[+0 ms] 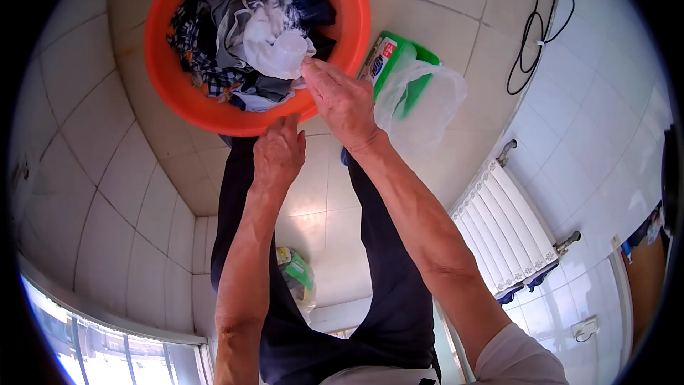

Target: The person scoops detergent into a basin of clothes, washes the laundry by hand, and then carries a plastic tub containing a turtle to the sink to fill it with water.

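My right hand (340,100) pinches a small translucent plastic scoop (289,48) over the clothes. Below the scoop, a large orange basin (161,75) holds a heap of laundry (231,21) in dark, grey, white and checked cloth. White powder (278,8) is scattered on the pale cloth near the middle of the heap. My left hand (279,153) is at the basin's near rim, its fingers loosely bent, with the thumb a little apart and nothing visible in them. Right of the basin lies an open green-and-white box (388,60) with a printed label.
A clear plastic bag (427,100) lies against the green box. Black cable (531,43) hangs at upper right. A white radiator (502,221) lines the right wall. Another bag with green packaging (298,271) sits between my legs. Tiled wall closes in on the left.
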Tool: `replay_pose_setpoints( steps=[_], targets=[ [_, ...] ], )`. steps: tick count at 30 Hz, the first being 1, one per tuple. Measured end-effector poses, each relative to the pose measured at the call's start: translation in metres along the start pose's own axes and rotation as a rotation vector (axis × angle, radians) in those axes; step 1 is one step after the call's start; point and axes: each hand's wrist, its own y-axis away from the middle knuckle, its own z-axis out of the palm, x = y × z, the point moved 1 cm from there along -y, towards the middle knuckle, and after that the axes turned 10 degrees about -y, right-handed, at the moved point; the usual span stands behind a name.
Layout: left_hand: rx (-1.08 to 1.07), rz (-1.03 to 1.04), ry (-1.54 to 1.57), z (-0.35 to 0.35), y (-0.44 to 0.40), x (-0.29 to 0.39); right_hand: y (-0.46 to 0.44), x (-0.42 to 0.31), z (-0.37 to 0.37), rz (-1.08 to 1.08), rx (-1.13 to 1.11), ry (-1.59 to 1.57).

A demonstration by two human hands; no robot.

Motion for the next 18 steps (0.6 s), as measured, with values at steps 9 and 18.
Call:
replay_pose_setpoints(
  steps=[9,18],
  targets=[
    [-0.048,0.009,0.004,0.003,0.002,0.005,0.010,-0.007,0.004,0.722,0.053,-0.558],
    [-0.133,0.017,-0.054,0.007,0.001,0.012,0.041,-0.028,-0.044,1.359,0.240,-1.327]
  ],
)
